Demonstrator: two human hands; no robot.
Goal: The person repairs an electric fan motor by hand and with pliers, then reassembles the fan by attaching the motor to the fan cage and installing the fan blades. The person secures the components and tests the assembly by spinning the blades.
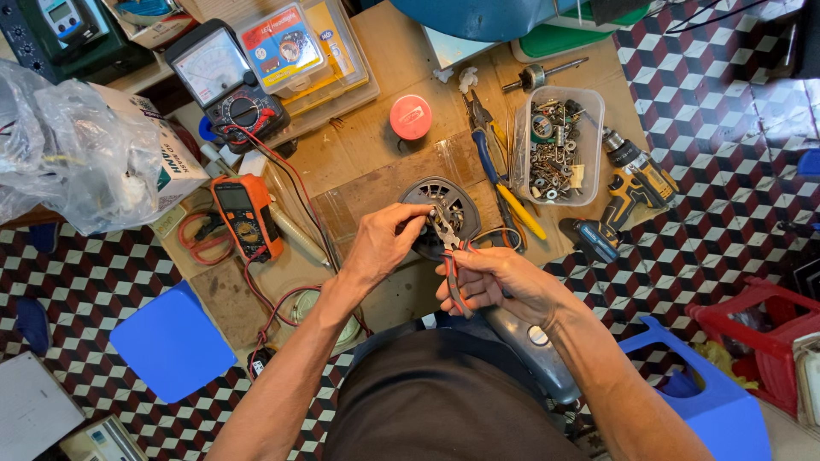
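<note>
Pliers (pixel 446 232) gripped in my right hand (pixel 489 280); left hand (pixel 382 243) pinches the motor (pixel 444 205). I judge the nose could slip and nick the windings.

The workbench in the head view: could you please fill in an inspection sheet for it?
Surface: low wooden bench, patched with cardboard, crowded.
Job's things: round dark motor part at the bench's near edge; red-handled pliers with the tips at it.
Clutter: clear tub of nuts and washers, cordless drill, yellow-handled pliers, red round lid, plastic bag.
Hands: left hand pinches at the motor part; right hand holds the pliers.
Cables: red and black leads run from the analogue meter past the orange meter.
Surroundings: patterned tile floor, two blue stools, red crate.
</note>
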